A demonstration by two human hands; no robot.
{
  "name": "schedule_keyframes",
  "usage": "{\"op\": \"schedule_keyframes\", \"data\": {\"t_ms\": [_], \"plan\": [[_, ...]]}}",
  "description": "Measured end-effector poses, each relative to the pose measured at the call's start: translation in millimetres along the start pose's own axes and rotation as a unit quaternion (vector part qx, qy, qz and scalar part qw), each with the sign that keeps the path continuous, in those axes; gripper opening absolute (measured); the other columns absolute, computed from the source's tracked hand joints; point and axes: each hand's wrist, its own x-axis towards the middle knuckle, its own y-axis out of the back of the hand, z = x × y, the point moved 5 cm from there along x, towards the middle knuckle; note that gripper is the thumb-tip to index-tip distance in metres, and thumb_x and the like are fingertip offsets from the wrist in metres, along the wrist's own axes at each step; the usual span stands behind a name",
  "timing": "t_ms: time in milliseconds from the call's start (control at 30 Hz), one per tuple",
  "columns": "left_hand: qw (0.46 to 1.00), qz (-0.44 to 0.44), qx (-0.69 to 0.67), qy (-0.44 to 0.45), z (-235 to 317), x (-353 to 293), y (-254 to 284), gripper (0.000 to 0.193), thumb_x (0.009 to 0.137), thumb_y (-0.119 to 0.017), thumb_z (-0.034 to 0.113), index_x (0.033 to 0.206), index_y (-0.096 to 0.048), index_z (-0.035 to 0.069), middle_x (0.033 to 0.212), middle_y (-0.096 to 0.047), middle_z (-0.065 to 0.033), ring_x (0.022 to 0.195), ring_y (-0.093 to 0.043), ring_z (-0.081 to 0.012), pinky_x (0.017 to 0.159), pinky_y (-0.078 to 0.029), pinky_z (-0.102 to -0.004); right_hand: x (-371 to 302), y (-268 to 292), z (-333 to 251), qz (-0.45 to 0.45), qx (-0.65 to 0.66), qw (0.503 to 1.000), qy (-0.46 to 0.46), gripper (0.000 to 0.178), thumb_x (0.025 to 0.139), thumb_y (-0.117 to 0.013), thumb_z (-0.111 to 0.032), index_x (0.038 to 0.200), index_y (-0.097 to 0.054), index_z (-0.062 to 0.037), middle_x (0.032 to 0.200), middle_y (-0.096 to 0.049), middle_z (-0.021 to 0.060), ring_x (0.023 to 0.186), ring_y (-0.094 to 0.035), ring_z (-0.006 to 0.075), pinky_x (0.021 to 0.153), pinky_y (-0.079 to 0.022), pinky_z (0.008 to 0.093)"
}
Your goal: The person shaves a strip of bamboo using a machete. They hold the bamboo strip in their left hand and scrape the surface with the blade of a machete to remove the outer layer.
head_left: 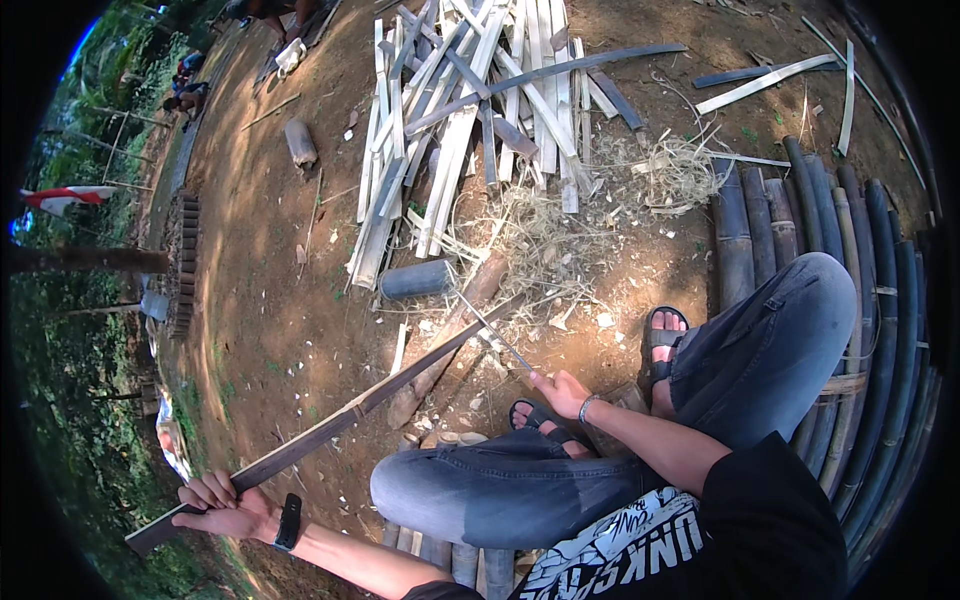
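My left hand (pixel 228 512) grips the near end of a long, dark-skinned bamboo strip (pixel 350 412) at the lower left. The strip slants away up to the right, its far part above a short log (pixel 432 375) on the ground. In front of my knees, my right hand (pixel 563 393) is closed around the handle of a knife, mostly hidden by the fingers. Its thin blade (pixel 500 337) points away to the left and crosses the strip near the far end. Whether blade and strip touch, I cannot tell.
Beyond the log lie a dark bamboo piece (pixel 415 280) and curly shavings (pixel 540 230). A big pile of split bamboo strips (pixel 455 150) covers the ground farther off. Bamboo poles (pixel 890 330) form a seat at the right. Another person (pixel 187 92) is far left.
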Motion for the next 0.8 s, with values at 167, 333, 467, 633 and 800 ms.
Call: {"op": "schedule_keyframes", "data": {"t_ms": [167, 333, 467, 633, 800], "plan": [[0.999, -0.045, -0.017, 0.006, 13, 3, 12, 0.049, 0.097, -0.031, 0.052, 0.067, -0.029, 0.013, 0.053, -0.021, 0.0031, 0.040, -0.020, -0.0073, 0.039, -0.019, -0.0218, 5, -2, -4, -0.033, 0.075, 0.990, -0.112, 0.080, 0.088, -0.039, -0.064, 0.053, -0.050, 0.0072, 0.044, -0.048, 0.0151, 0.043, -0.055, 0.0243, 0.047, -0.043, 0.0407], [1.000, -0.006, -0.020, -0.001, -2, 4, 22, 0.049, 0.097, -0.030, 0.052, 0.066, -0.029, 0.013, 0.053, -0.021, 0.0026, 0.041, -0.021, -0.0075, 0.039, -0.019, -0.0219, 7, -4, -5, -0.040, -0.051, 0.998, -0.001, 0.072, 0.088, -0.038, -0.065, 0.053, -0.046, -0.0025, 0.043, -0.045, 0.0066, 0.037, -0.049, 0.0175, 0.036, -0.039, 0.0342], [0.994, -0.084, -0.072, 0.017, -3, 6, 50, 0.050, 0.097, -0.029, 0.052, 0.066, -0.029, 0.013, 0.053, -0.021, 0.0024, 0.041, -0.021, -0.0076, 0.039, -0.020, -0.0218, 16, 11, 14, -0.011, 0.025, 0.991, -0.128, 0.073, 0.087, -0.039, -0.066, 0.052, -0.048, -0.0024, 0.047, -0.049, 0.0077, 0.039, -0.052, 0.0195, 0.039, -0.041, 0.0348], [0.991, -0.085, -0.098, 0.017, -4, 6, 60, 0.050, 0.097, -0.029, 0.053, 0.066, -0.029, 0.013, 0.052, -0.023, 0.0024, 0.040, -0.022, -0.0077, 0.039, -0.022, -0.0216, 2, 0, 6, -0.004, -0.041, 0.999, -0.035, 0.078, 0.086, -0.041, -0.065, 0.054, -0.053, 0.0046, 0.046, -0.051, 0.0146, 0.042, -0.055, 0.0237, 0.043, -0.043, 0.0386], [0.983, -0.130, -0.129, 0.024, -9, 9, 61, 0.050, 0.096, -0.030, 0.053, 0.066, -0.029, 0.013, 0.052, -0.023, 0.0026, 0.040, -0.022, -0.0077, 0.039, -0.023, -0.0219, 19, 17, 19, -0.002, 0.023, 0.985, -0.170, 0.078, 0.085, -0.042, -0.066, 0.061, -0.056, 0.0073, 0.047, -0.053, 0.0151, 0.042, -0.056, 0.0251, 0.044, -0.043, 0.0383]]}}
